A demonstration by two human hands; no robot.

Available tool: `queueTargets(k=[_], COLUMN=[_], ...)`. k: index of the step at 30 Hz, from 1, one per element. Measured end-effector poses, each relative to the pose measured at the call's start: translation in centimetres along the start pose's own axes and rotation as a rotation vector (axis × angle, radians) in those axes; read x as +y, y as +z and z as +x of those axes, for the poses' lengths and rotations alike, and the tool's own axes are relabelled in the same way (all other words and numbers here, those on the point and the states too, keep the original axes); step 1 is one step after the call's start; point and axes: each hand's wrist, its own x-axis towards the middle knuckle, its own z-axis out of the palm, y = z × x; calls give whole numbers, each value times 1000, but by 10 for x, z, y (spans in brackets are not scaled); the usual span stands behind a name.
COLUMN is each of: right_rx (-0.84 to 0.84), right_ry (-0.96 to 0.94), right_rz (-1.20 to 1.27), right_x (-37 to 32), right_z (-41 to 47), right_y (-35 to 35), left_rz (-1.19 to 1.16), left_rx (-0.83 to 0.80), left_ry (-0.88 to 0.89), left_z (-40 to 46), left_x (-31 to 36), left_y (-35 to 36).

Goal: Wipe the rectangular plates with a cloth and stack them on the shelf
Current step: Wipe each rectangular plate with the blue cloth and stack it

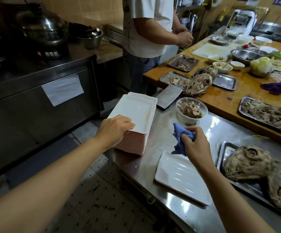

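Tall stack of white rectangular plates (133, 121) at steel counter (161, 132) corner, left hand (115, 127) curled on its near edge, right hand (195, 142) clutching crumpled blue cloth (181, 137) above single ribbed white plate (183, 179), wooden worktable (228, 96) beyond, speckled tile floor (92, 190).

We see white plates (133, 113) with pink undersides and a blue cloth (183, 137). A purple rag (279, 87) lies on the orange-brown wooden table (223, 96).
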Motion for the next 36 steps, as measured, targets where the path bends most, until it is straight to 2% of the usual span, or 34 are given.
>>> queueTargets(k=[8,16,19,22,24,26,28,31,33,36], right_rx=[-35,18,51,58,56,80,118,115,46,-156], right_ry=[97,83,27,17,25,36,15,-39,-36,-64], right_rz=[-4,-31,-117,-198,-266,-353,-444,-574,-679,-781], right_x=[11,23,33,44,53,66,83,103,118,136], right_z=[-1,-11,-15,-20,-25,-31,-37,-44,-48,-59], right_y=[-5,-17,-26,-35,-39,-43,-47,-48,-49,-49], left_rz=[-40,11,9,-88,-156,-250,-317,-285,-306,-375], left_rx=[-130,-286,-177,60,99,-19,-181,-408,-505,-551], left_ry=[-70,-157,-157,21,87,-11,-228,-461,-530,-625], left_z=[9,19,19,16,10,4,-1,-3,-6,-14], left_x=[-17,-8,14,53,77,98,112,121,124,130], left_y=[29,33,31,34,46,64,86,115,132,154])
